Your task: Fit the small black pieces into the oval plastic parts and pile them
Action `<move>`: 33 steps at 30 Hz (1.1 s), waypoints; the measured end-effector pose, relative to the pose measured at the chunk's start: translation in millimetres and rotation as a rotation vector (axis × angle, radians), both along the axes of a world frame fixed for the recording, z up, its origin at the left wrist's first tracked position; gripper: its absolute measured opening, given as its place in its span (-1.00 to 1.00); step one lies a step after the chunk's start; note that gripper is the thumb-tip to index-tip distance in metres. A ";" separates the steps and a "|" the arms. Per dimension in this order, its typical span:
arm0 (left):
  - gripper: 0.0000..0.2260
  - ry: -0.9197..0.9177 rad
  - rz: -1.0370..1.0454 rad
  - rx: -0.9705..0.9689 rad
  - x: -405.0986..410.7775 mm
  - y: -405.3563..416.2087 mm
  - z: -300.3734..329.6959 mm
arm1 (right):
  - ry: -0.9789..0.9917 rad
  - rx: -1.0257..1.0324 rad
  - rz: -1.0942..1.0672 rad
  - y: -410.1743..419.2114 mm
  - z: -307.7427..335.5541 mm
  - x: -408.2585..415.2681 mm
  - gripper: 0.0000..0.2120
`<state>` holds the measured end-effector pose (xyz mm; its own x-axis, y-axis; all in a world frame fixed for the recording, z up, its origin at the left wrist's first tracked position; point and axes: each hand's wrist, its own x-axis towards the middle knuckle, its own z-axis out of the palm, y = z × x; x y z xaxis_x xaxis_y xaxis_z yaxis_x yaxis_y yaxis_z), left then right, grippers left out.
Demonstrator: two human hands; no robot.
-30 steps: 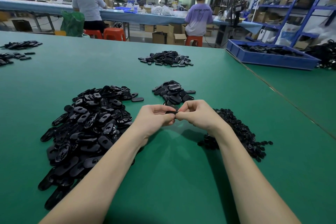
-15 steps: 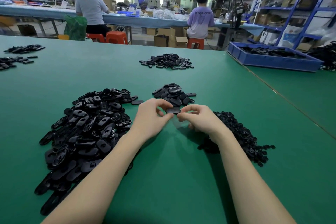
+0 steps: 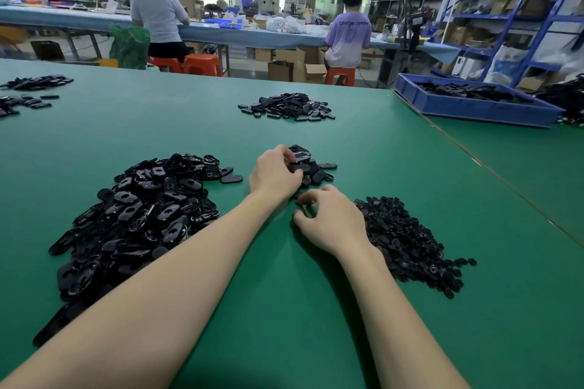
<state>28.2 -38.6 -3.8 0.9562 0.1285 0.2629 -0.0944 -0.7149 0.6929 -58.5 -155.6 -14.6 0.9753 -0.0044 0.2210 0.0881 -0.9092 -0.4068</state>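
Your left hand (image 3: 275, 175) grasped an oval part (image 3: 300, 158) on the small pile (image 3: 317, 175). Your right hand (image 3: 331, 221) hung released. At two o'clock, the blue tray (image 3: 474, 109) held black parts.

A green-topped desk (image 3: 284, 309) carried a big heap of oval plastic parts (image 3: 139, 218) at the near left, a lower heap of small black pieces (image 3: 407, 243) at the near right, and a small pile of oval parts (image 3: 313, 170) between them, a little farther back. Another flat pile of black parts (image 3: 287, 106) lay near the far edge, and two scattered groups (image 3: 28, 93) lay at the far left. A blue tray (image 3: 474, 109) holding black parts sat at the far right, beside a seam in the green top.
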 end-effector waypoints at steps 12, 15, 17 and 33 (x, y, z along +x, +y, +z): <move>-0.93 -0.127 -0.157 -0.060 -72.0 39.4 -16.4 | -0.041 -0.034 0.018 9.7 -3.2 -4.2 -0.66; -0.94 -0.105 -0.204 0.024 -82.2 54.4 -10.1 | -0.069 -0.037 0.011 15.5 -4.6 -5.8 -0.70; -0.95 -0.096 -0.234 0.066 -85.8 63.6 -0.6 | -0.103 -0.030 0.006 19.5 -5.1 -7.4 -0.74; -0.73 0.241 -0.276 0.356 -89.4 148.7 57.8 | -0.194 -0.081 0.149 49.6 -8.1 -13.3 -0.82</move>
